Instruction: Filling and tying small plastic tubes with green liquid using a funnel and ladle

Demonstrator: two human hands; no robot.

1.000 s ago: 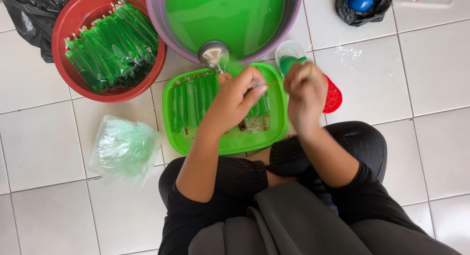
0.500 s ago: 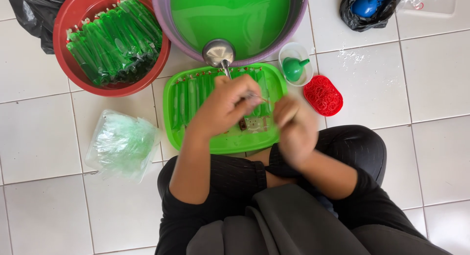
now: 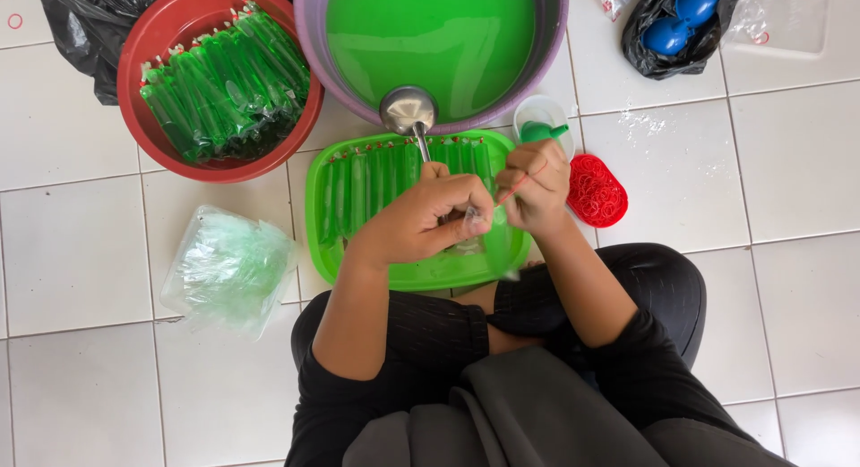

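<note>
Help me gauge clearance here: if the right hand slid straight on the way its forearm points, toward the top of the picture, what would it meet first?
Probably the small cup with the green funnel, just beyond the right hand; height is unclear, so it might pass above.

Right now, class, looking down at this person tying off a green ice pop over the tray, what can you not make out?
- The pouch's neck: hidden between the left hand and right hand, head view.
- The red rubber band: too thin to tell how it wraps.
- The ladle handle's end: covered by the left hand.
- The purple basin: cut off by the top edge.
- The black bag contents: partly hidden.
</note>
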